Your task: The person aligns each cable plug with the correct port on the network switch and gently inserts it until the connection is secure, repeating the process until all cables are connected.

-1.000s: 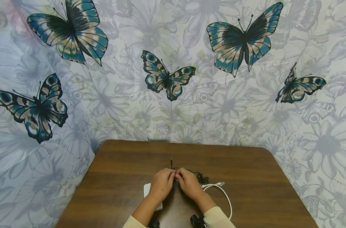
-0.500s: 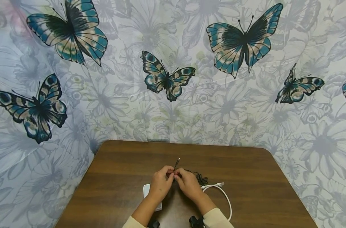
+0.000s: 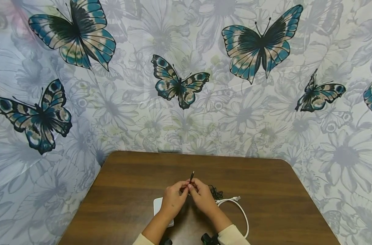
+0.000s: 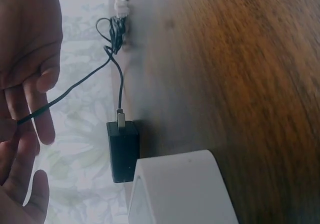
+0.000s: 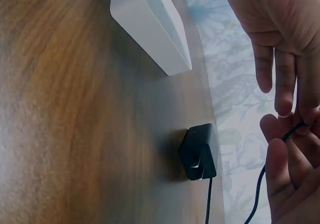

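Both hands meet above the middle of the table, fingertips together at a thin black power cable [image 5: 258, 186]. Its slim plug [image 3: 192, 175], with a bright tip, sticks up beyond the fingers in the head view. My left hand [image 3: 173, 199] pinches the cable from the left, and my right hand [image 3: 202, 197] pinches it from the right, close under the plug. From the hands the cable runs down to a tied bundle [image 4: 117, 36]. Its other end is plugged into a black power adapter [image 4: 123, 151] on the table, hidden behind the hands in the head view.
A white box-shaped device [image 4: 182, 189] stands on the brown wooden table [image 3: 127, 190], left of the adapter and partly behind my left forearm. A white network cable [image 3: 245, 214] curves at the right, beside the black bundle. A butterfly-patterned cloth [image 3: 186, 129] hangs behind the table.
The plug end has shifted a little right and now tilts right. The right fingertips have risen slightly around the cable; the white device and white cable have stayed put.
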Demonstrator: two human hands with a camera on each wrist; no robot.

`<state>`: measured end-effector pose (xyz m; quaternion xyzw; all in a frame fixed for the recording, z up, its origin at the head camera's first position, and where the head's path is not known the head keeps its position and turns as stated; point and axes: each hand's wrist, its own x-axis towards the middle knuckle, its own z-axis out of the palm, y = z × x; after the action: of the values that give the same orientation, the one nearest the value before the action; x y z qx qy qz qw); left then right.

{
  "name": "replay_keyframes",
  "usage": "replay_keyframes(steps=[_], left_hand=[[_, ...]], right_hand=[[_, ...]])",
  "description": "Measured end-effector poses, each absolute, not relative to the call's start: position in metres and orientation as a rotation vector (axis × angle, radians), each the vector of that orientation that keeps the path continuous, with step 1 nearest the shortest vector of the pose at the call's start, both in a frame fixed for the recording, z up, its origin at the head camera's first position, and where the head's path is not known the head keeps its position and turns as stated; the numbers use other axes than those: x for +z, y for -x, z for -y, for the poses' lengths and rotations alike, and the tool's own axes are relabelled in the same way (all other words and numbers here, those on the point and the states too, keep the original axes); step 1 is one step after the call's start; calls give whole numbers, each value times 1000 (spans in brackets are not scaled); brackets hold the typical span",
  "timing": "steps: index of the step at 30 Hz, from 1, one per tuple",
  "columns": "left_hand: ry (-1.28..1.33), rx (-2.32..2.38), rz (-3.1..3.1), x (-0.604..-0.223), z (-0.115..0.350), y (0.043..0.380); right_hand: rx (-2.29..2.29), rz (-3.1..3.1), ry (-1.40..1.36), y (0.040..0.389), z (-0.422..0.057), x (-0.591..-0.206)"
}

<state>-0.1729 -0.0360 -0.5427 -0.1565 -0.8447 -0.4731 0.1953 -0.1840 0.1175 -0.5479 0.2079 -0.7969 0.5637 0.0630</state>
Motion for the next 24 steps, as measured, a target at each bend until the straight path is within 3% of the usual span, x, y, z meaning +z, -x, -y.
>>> replay_keyframes(steps=[12,24], left_hand=[[421,-1406,2364,-539,36,173],[462,-1471,2340,-541,33,176]], right_hand=[[1906,2329,-389,171,-111,-510],[2011,2154,-223,183,-104,-525]])
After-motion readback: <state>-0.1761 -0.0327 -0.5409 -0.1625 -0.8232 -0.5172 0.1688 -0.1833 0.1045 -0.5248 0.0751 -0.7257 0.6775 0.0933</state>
